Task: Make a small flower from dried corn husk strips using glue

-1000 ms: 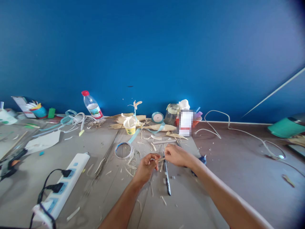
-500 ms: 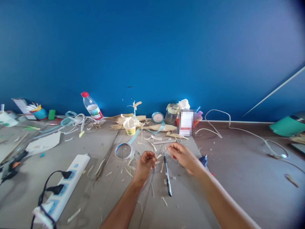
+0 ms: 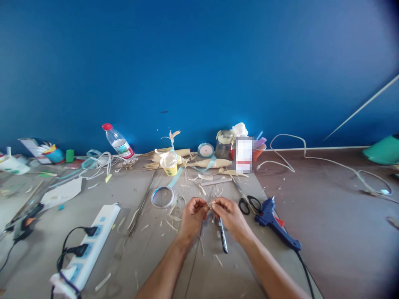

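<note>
My left hand (image 3: pixel 193 215) and my right hand (image 3: pixel 230 216) meet above the middle of the table, fingertips pinched together. Between them is a small pale strip of dried husk (image 3: pixel 211 204), mostly covered by the fingers. Under the right hand lies a dark pen-like tool (image 3: pixel 223 236), its upper end hidden. Thin husk scraps (image 3: pixel 171 224) are scattered around. A roll of tape (image 3: pixel 162 197) rests to the left of the hands. Behind it stands a small yellow-and-white cup (image 3: pixel 170 165) holding a blue-wrapped stem topped by a pale husk flower (image 3: pixel 173 136).
Right of the hands lie black-handled scissors (image 3: pixel 245 205) and a blue glue gun (image 3: pixel 274 224) with its cord. A white power strip (image 3: pixel 93 249) with plugs sits at left. Along the wall are a tilted bottle (image 3: pixel 120 143), a ribbon spool (image 3: pixel 205 150) and a glass jar (image 3: pixel 223 143).
My right hand has moved left and down to meet my left hand at the husk strip. The scissors and glue gun, mostly covered by the right arm before, now show.
</note>
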`<control>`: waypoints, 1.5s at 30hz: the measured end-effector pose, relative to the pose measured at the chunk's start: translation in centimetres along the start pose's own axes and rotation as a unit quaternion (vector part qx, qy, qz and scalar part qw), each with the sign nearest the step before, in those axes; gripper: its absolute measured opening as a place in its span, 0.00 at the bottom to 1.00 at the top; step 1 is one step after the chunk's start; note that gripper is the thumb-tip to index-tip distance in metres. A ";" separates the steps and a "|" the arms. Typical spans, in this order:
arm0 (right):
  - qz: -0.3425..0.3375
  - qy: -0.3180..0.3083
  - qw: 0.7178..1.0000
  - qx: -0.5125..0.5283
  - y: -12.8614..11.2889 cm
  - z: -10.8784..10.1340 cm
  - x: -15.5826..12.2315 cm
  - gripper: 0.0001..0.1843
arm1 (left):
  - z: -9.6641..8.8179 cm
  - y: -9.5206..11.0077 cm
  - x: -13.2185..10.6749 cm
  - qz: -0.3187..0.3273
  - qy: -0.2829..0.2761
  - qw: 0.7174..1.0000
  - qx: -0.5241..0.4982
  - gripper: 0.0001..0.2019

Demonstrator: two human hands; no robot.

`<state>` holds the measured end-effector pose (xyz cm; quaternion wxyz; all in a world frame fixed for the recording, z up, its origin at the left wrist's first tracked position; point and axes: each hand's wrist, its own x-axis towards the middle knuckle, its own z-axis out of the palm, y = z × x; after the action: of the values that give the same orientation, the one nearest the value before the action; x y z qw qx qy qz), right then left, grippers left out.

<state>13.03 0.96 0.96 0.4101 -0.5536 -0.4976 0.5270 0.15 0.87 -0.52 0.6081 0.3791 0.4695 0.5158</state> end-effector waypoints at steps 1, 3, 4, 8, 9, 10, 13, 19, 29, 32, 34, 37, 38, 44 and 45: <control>-0.001 -0.006 1.000 0.006 0.1 0.0 0.0 0.08 | 0.0 0.0 0.0 -0.001 -0.003 1.000 0.006 0.09; -0.004 -0.010 1.000 0.006 0.2 0.0 0.0 0.08 | 0.0 -0.1 0.0 -0.003 -0.008 1.000 0.020 0.09; -0.003 -0.010 1.000 0.003 0.3 0.0 0.0 0.08 | 0.0 -0.1 -0.1 -0.004 -0.011 1.000 0.027 0.09; 0.012 -0.019 1.000 0.005 0.5 -0.1 0.2 0.09 | 0.0 -0.1 -0.2 -0.008 -0.027 0.999 0.040 0.09; 0.015 -0.020 1.000 0.007 0.5 -0.2 0.2 0.09 | 0.0 -0.1 -0.2 -0.011 -0.032 0.999 0.043 0.09; 0.016 -0.019 1.000 0.009 0.5 -0.2 0.3 0.09 | 0.0 -0.2 -0.2 -0.013 -0.038 0.998 0.047 0.09; 0.015 -0.016 1.000 0.014 0.5 -0.3 0.3 0.09 | -0.1 -0.4 -0.1 -0.019 -0.056 0.997 0.058 0.08; 0.020 -0.038 0.999 0.016 0.2 -0.4 0.2 0.08 | -0.2 -0.9 0.1 -0.029 -0.054 0.997 0.053 0.08; -0.008 -0.014 1.000 -0.004 0.3 -0.8 0.5 0.09 | -0.1 0.1 -0.4 -0.045 -0.073 0.996 0.009 0.10; -0.001 -0.026 0.999 0.033 0.2 -0.9 0.5 0.09 | -0.3 0.3 -0.5 -0.065 -0.084 0.994 -0.014 0.11; -0.001 -0.030 0.999 0.046 0.1 -0.9 0.5 0.10 | -0.3 0.3 -0.5 -0.089 -0.093 0.992 -0.017 0.12; -0.003 -0.042 0.997 0.059 0.1 -0.8 0.4 0.10 | -0.2 0.3 -0.5 -0.114 -0.096 0.989 -0.004 0.13; -0.004 -0.047 0.997 0.063 0.1 -0.8 0.4 0.10 | -0.1 0.3 -0.5 -0.117 -0.095 0.989 0.000 0.13; -0.017 -0.027 0.999 0.021 0.5 -0.7 0.5 0.10 | 0.2 0.6 -0.7 -0.120 -0.096 0.988 0.017 0.13; -0.019 -0.020 1.000 0.010 0.5 -0.7 0.6 0.10 | 0.2 0.7 -0.7 -0.121 -0.094 0.988 0.020 0.13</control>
<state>13.80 1.48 0.42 0.4156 -0.5295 -0.5107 0.5349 0.11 0.26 0.30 0.6996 0.3791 0.4627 0.3909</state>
